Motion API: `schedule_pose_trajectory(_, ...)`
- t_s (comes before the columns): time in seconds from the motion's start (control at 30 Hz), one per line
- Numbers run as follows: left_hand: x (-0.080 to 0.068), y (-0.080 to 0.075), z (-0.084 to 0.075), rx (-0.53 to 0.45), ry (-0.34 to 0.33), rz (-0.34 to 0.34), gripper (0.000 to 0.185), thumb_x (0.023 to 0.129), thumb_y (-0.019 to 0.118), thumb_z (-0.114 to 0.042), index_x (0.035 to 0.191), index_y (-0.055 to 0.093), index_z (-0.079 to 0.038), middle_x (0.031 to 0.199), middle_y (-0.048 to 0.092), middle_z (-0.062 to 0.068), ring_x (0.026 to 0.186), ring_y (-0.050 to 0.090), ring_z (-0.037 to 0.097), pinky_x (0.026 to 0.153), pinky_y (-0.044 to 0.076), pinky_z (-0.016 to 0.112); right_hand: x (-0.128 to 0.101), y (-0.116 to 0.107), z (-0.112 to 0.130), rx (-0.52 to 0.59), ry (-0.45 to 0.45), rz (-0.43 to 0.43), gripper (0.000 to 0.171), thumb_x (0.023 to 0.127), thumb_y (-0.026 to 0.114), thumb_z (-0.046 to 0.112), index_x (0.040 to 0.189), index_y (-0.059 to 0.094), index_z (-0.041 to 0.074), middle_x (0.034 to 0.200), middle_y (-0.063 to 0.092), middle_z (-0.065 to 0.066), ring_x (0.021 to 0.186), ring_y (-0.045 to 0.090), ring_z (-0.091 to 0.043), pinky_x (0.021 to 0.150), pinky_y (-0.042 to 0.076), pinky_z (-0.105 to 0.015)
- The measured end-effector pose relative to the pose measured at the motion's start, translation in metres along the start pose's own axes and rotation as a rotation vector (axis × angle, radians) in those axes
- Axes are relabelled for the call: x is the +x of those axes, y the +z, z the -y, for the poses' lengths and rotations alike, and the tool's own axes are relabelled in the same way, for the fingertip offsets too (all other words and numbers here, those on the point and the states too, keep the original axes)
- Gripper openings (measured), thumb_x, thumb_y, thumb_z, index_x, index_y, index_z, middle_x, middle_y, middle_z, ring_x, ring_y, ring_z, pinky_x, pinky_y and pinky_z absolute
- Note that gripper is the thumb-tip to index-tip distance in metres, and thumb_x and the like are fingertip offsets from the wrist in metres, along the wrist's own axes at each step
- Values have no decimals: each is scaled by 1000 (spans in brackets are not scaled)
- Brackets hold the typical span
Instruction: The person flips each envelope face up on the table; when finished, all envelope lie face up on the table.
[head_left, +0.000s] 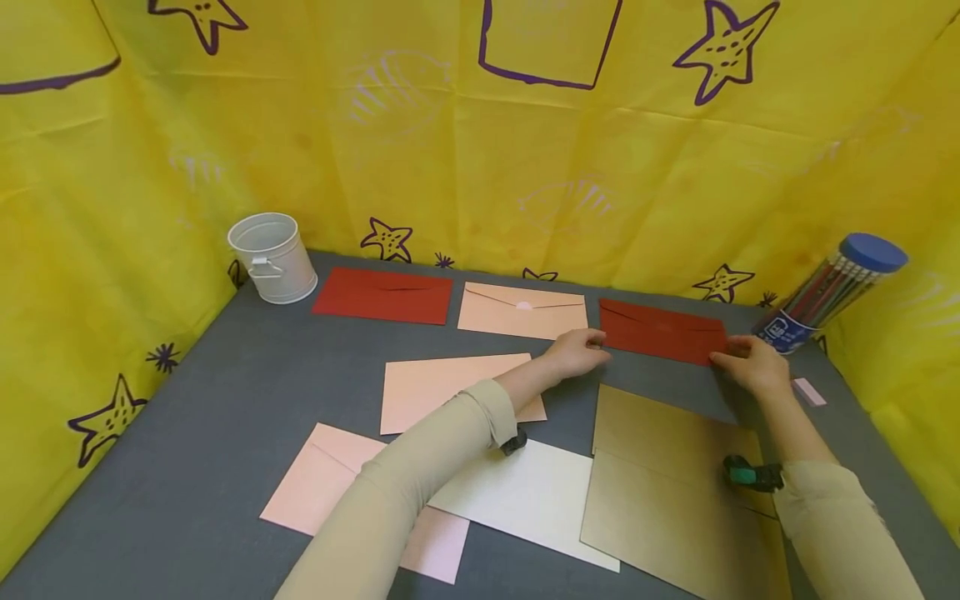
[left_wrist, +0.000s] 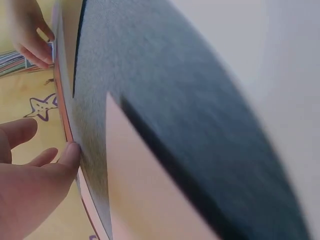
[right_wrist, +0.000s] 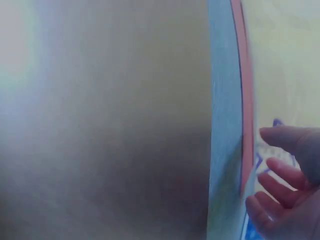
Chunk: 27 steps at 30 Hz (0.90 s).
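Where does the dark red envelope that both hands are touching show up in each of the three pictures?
Head: red envelope at back right, between both hands.
Left wrist: thin reddish edge seen edge-on by the left hand.
Right wrist: reddish strip beside the right hand.
Shared landmark: grey table.

I find no legible text from my remote station. The clear cylindrical pencil tube with the blue cap (head_left: 828,292) carries a blue-and-white label near its base, but its print is too small to read. The yellow backdrop sheet (head_left: 480,167) bears only purple starfish drawings, no lettering.
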<state>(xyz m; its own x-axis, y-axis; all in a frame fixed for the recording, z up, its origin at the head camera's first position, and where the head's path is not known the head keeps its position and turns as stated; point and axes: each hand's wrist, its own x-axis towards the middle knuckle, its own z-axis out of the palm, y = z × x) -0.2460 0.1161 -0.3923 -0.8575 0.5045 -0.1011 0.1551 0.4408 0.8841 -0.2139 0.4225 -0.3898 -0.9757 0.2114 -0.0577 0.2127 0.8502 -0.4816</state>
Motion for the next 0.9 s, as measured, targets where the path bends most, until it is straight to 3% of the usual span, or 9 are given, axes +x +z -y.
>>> schedule_pose_trajectory(0.2,-20,-24,11,-8,24,32,46,96,58,-14,139,51,-1,138,55,12,127,51,24,101,42,29,-12,10,34,99,-44,17,72,99,51,44,145,33,-7,144,31,-39,128,27,-59,101,26,-68)
schedule_pose_trajectory(0.47,-66,-69,23,-85,18,87,53,98,58,-22,146,43,-5,147,46,9,135,43,23,107,38,33,-37,30,90,194,-138,131,82,96,51,54,155,20,6,156,22,-27,136,23,-53,101,25,-71)
schedule_pose_trajectory(0.73,-111,-100,44,-41,28,100,66,96,62,-29,151,33,-5,152,39,10,138,38,24,109,35,35,-60,62,129,205,-302,249,83,94,58,51,156,21,11,159,18,-20,143,18,-46,104,23,-70)
schedule_pose_trajectory(0.9,-143,-117,61,75,46,135,83,93,66,-38,156,20,-11,158,27,4,144,28,20,112,30,41,-70,82,145,147,-501,295,85,91,65,46,155,24,8,159,18,-19,146,11,-40,108,18,-67)
